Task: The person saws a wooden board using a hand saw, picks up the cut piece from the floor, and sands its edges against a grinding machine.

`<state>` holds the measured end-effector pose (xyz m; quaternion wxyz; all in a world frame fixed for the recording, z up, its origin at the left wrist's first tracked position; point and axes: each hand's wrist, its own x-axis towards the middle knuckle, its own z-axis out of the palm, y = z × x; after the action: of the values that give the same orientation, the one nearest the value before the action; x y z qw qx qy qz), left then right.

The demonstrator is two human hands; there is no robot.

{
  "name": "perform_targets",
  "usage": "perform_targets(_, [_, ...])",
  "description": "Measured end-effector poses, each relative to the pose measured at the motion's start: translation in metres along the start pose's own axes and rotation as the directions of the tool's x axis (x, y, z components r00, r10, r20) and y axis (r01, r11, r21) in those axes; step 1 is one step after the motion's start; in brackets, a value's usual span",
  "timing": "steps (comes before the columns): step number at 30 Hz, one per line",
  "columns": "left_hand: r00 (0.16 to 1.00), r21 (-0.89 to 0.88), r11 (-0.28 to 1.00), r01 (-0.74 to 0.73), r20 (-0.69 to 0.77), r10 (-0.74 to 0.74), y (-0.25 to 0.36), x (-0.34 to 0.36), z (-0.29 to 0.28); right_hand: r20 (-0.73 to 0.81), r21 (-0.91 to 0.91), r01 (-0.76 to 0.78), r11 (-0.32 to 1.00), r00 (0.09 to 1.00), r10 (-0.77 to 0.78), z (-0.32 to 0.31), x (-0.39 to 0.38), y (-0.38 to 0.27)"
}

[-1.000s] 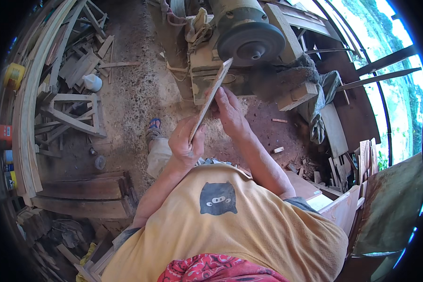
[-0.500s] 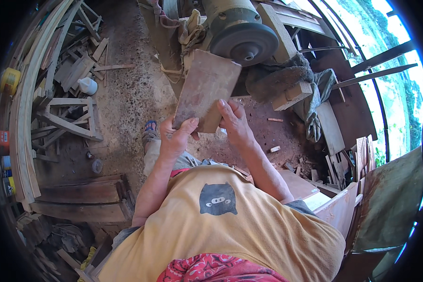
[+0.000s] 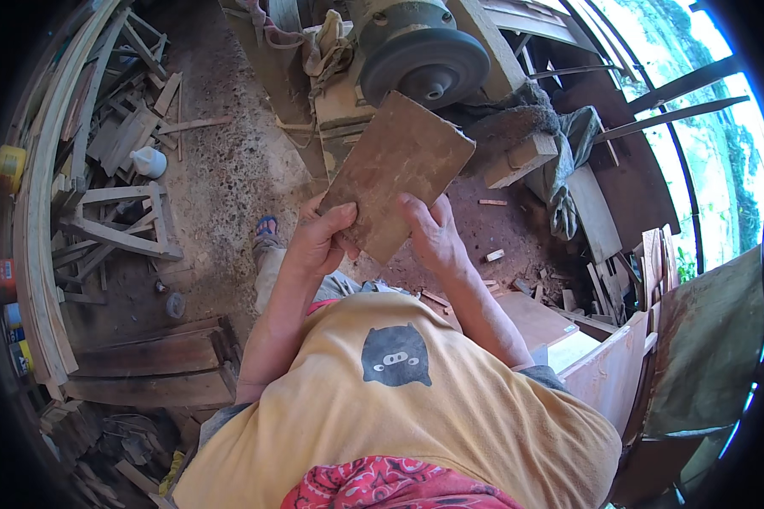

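Note:
Between my two hands is a flat, brown rectangular board (image 3: 401,174), tilted with its far end leaning to the right. My left hand (image 3: 321,242) grips its near left edge, thumb lying on the upper face and fingers under it. On the near right edge my right hand (image 3: 435,231) holds on the same way, thumb on top. Just beyond the board's far end is a bench grinder with a grey round wheel (image 3: 424,68). Whether the board touches the wheel I cannot tell; its far corner overlaps the wheel's lower edge in view.
Right of the wheel, a dark cloth (image 3: 518,127) drapes over a wooden beam (image 3: 522,161). Wooden frames (image 3: 123,220), a white jug (image 3: 148,162) and stacked planks (image 3: 153,365) lie at the left. Wood scraps (image 3: 569,299) litter the floor at right.
The board has turned clockwise, its far end swinging right, and has come slightly nearer to me. Both hands keep their hold. The whole view has shifted a little.

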<state>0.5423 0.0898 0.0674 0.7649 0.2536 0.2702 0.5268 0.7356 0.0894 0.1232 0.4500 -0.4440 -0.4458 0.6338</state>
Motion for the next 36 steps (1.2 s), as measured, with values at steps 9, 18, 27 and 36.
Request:
perform_targets(9, [0.992,-0.37,0.922,0.116,0.082,-0.092,-0.013,0.001,-0.013,0.046,-0.228,0.148,0.962,0.989,-0.141,0.029,0.003,-0.017])
perform_targets(18, [0.993,-0.186,0.982,-0.031,-0.114,0.009,0.013,-0.004,-0.01,-0.07,0.177,-0.035,0.984,0.996,0.048,0.021,0.001,0.0])
perform_targets(27, [0.993,0.207,0.976,0.059,-0.113,-0.036,0.06,0.019,0.022,-0.097,0.294,0.038,0.955,0.995,-0.01,-0.049,0.012,0.004])
perform_targets(36, [0.992,0.061,0.998,-0.012,-0.127,0.02,0.052,0.05,0.047,-0.407,0.323,0.132,0.937,0.914,0.011,-0.028,0.017,0.006])
